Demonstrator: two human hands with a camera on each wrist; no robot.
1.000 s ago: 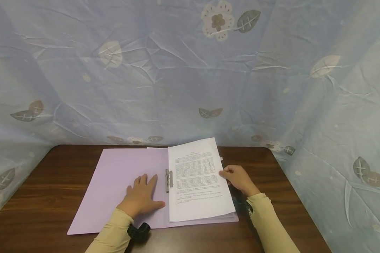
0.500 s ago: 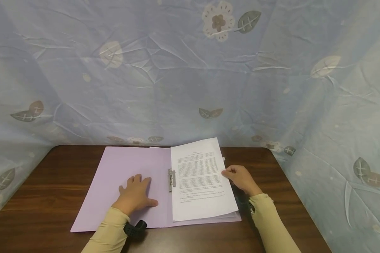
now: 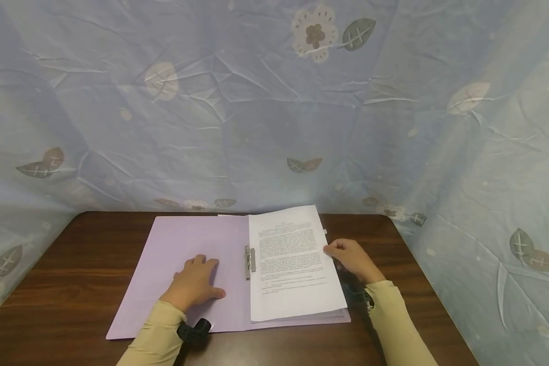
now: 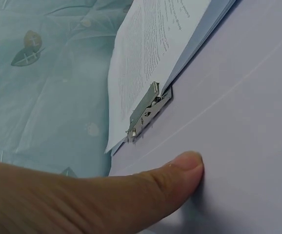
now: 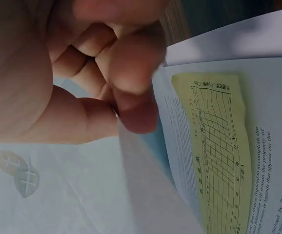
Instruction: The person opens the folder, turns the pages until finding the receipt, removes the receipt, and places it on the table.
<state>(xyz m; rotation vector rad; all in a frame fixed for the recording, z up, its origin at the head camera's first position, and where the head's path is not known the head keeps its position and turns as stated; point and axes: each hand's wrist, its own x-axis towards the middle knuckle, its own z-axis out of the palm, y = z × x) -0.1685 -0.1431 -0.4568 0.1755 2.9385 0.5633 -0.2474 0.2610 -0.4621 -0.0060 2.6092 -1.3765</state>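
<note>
A blue cloth (image 3: 256, 117) printed with flowers and leaves hangs behind the dark wooden surface (image 3: 78, 274). On this lies a lilac folder (image 3: 187, 236), unfolded, with printed pages (image 5: 277, 170) stacked on its right half. In the head view the top sheet (image 3: 293, 274) covers most of that half, its text facing up; the right wrist view looks under its lifted edge. Of the 2 hands, the right hand (image 3: 353, 259) pinches that edge between thumb and finger, while the left hand (image 3: 193, 284) has its fingers spread over the folder's left half. Only the right wrist view reveals a yellow slip (image 5: 221, 146) with a printed grid, lying on a page beneath the raised sheet. Smallest is the metal clip (image 4: 148, 114) at the stack's left edge, whose folded parts and underside pieces show far better in the left wrist view.
</note>
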